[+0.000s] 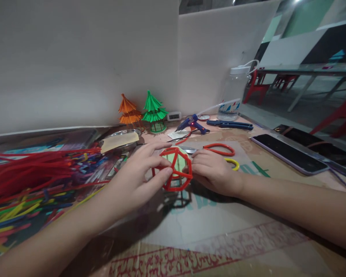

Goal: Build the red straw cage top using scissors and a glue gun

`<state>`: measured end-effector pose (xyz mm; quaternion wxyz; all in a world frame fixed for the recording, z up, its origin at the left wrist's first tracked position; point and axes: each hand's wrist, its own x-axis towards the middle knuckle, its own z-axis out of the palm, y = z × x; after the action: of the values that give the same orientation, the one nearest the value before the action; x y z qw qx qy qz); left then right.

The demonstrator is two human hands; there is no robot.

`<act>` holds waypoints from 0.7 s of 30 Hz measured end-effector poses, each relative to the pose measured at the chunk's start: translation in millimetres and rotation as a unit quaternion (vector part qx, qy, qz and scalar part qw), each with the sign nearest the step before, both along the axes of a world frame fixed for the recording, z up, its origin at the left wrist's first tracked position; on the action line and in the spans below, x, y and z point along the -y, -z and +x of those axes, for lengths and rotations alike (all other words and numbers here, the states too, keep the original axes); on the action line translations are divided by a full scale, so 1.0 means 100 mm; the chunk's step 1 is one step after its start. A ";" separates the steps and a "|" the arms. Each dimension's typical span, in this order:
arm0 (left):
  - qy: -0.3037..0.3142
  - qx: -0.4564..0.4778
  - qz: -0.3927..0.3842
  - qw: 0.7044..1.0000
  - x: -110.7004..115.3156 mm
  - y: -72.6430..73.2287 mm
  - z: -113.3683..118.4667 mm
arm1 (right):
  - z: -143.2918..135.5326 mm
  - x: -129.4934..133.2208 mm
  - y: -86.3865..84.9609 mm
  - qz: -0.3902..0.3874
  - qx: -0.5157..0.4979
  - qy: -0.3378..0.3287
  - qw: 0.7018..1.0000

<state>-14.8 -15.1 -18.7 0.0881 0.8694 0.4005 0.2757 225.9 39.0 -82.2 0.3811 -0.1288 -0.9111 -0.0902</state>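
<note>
A red polygonal pipe-cleaner frame (pixel 177 188), with spokes meeting near its middle, is held up over the work surface. My left hand (pixel 140 173) pinches its left side between thumb and fingers. At the right edge of the frame, my right hand (pixel 216 171) has its fingers curled in against it; some fingertips are hidden behind. Pale green shows through the frame. Just beyond my right hand lie scissors (pixel 220 146) with a red and a yellow handle loop, their blades partly covered.
Red pipe cleaners (pixel 31 169) and several coloured pieces fill the left side. At the back stand an orange roofed model (pixel 129 109), a green one (pixel 154 111), a blue glue gun (pixel 192 124) and a water bottle (pixel 232 92). A phone (pixel 290 153) lies right.
</note>
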 end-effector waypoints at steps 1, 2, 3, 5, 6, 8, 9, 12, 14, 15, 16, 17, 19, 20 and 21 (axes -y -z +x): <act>-0.002 0.001 -0.001 1.000 0.00 0.00 0.00 | 0.00 0.00 0.00 0.004 0.003 0.001 1.000; -0.003 0.000 -0.003 1.000 0.00 0.01 0.01 | 0.00 0.01 0.00 0.006 0.006 0.002 1.000; -0.002 0.000 -0.005 1.000 0.01 0.01 0.01 | 0.00 0.01 0.00 0.007 0.009 0.002 1.000; 0.004 -0.001 -0.005 1.000 0.01 0.02 0.02 | 0.00 0.00 0.01 0.009 0.011 -0.002 1.000; 0.007 -0.001 -0.003 1.000 0.01 0.03 0.02 | 0.00 0.00 0.02 0.009 0.011 -0.004 1.000; 0.010 -0.004 0.001 1.000 0.01 0.04 0.03 | 0.00 -0.01 0.03 0.007 0.012 -0.008 1.000; 0.010 -0.005 0.005 1.000 0.02 0.04 0.03 | 0.00 -0.01 0.03 0.006 0.014 -0.009 1.000; 0.005 -0.016 0.011 1.000 0.02 0.04 0.03 | -0.01 -0.02 0.03 0.006 0.017 -0.006 1.000; 0.002 -0.026 0.019 0.999 0.03 0.04 0.03 | -0.01 -0.03 0.03 0.008 0.017 -0.007 1.000; 0.001 -0.032 0.024 0.999 0.03 0.04 0.03 | -0.01 -0.03 0.03 0.009 0.016 -0.008 1.000; -0.001 -0.038 0.030 0.999 0.04 0.05 0.04 | -0.01 -0.03 0.04 0.010 0.015 -0.010 1.000; -0.002 -0.043 0.039 0.998 0.04 0.05 0.04 | -0.01 -0.03 0.04 0.010 0.014 -0.011 1.000; -0.002 -0.052 0.061 0.997 0.04 0.06 0.04 | -0.01 -0.03 0.04 0.007 0.012 -0.011 1.000; 0.000 -0.057 0.078 0.995 0.03 0.07 0.04 | -0.01 -0.02 0.04 0.005 0.011 -0.010 1.000; 0.002 -0.065 0.096 0.993 0.03 0.07 0.03 | -0.01 -0.02 0.04 0.003 0.010 -0.009 1.000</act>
<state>-11.3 -17.9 -25.9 -0.0216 0.8908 0.3749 0.2559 225.2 41.1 -86.1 0.3729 -0.1187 -0.9157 -0.0912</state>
